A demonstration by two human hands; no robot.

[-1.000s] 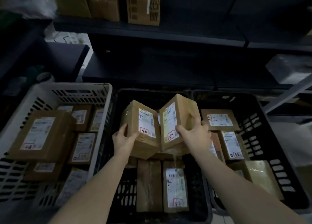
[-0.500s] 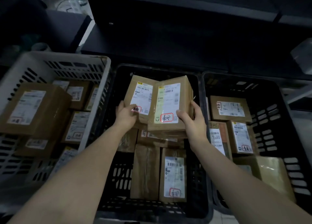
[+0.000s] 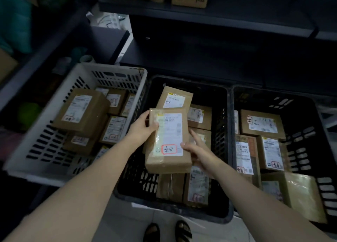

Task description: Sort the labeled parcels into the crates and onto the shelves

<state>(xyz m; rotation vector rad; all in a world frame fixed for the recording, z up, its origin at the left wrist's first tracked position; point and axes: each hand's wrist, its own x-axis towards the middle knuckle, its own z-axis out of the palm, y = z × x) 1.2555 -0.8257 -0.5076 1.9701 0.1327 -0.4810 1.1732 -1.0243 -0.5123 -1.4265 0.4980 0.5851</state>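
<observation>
Holding labeled parcel [image 3: 168, 141] flat, label up, over middle black crate [image 3: 206, 94], above the other parcels lying in it. Gripping its upper-left edge with left hand [image 3: 142, 130], thumb on top. Pinching its right edge with right hand [image 3: 197, 153], thumb on the label, fingers under, index stretched out. Red-boxed handwriting at label's near end. More parcels in white crate [image 3: 109, 66] and right black crate [image 3: 300, 103].

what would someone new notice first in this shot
A brown cardboard parcel with a red-boxed handwritten mark, held centre frame by the left hand and right hand. Under it sits a black plastic crate of parcels, with a white slotted plastic crate to its left and a second black crate right.
</observation>
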